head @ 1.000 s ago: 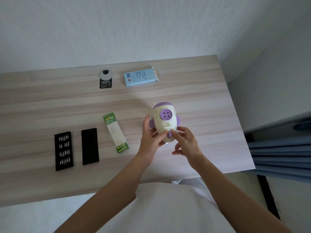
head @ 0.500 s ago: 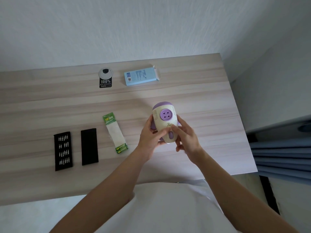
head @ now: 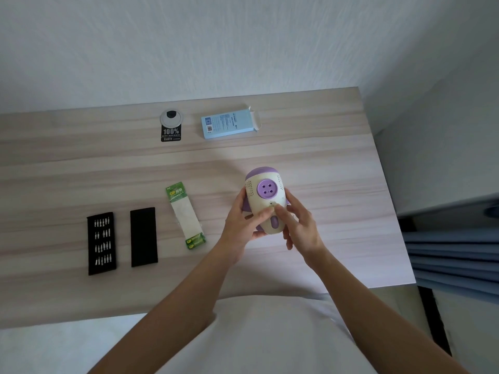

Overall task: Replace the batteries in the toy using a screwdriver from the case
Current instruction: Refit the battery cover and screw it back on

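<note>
A cream and purple toy (head: 266, 194) is held just above the wooden table (head: 81, 168), its underside with a round purple four-hole disc facing me. My left hand (head: 243, 224) grips its left side, thumb pressed on the cream cover below the disc. My right hand (head: 299, 225) holds the right side, its thumb meeting the left thumb on the cover. The open screwdriver case lies at the left as two black parts: a tray of bits (head: 101, 242) and a plain black lid (head: 144, 237). A green pack of batteries (head: 186, 214) lies between the case and the toy.
A light blue carton (head: 229, 123) with an open flap lies at the back of the table. A round cable grommet with a black 100% sticker (head: 171, 125) sits left of it. The table's right edge borders a grey wall and blue curtain (head: 453, 255).
My right hand has closed in from the toy's lower end onto its right side, and both thumbs now press together on the cover. The toy has barely shifted.
</note>
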